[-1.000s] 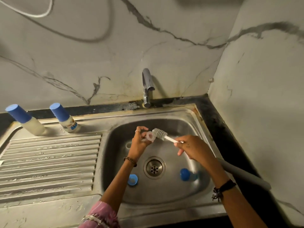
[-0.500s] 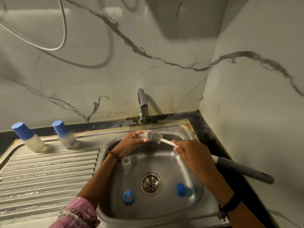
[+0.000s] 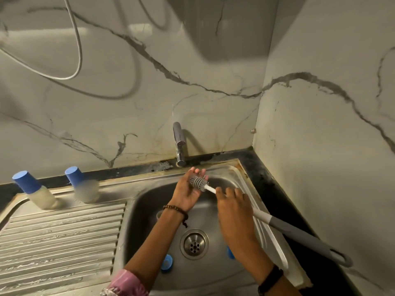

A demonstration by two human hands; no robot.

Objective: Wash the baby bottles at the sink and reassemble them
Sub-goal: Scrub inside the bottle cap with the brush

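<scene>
On the far left of the drainboard (image 3: 64,231) stand two baby bottles, both upright. The left bottle (image 3: 35,190) carries a blue cap over a pale body. The right bottle (image 3: 83,184), just beside it, has the same blue cap; its body is blurred, so no label can be read.

Right of the ridged drainboard lies the steel sink (image 3: 136,231). At its far rim sits a chrome tap (image 3: 179,144), with no water visible. Low in the basin, near your left forearm, rests a blue cap (image 3: 166,262). Beside it, the round drain (image 3: 194,243). A clear ring-like part (image 3: 159,214) shows at the basin wall behind your left wrist; its kind cannot be told.

Your left hand (image 3: 189,192) is raised under the tap, palm up, fingers straight and slightly apart. The bristle head of the bottle brush (image 3: 198,183) lies against that palm. Whether a small piece sits in the palm under the bristles cannot be told.

Your right hand (image 3: 233,208) grips the brush's white stem, fingers curled over it. The grey handle runs out to the near right across the sink rim onto the dark counter (image 3: 277,199). A second blue piece (image 3: 230,253) peeks out below your right forearm.
</scene>
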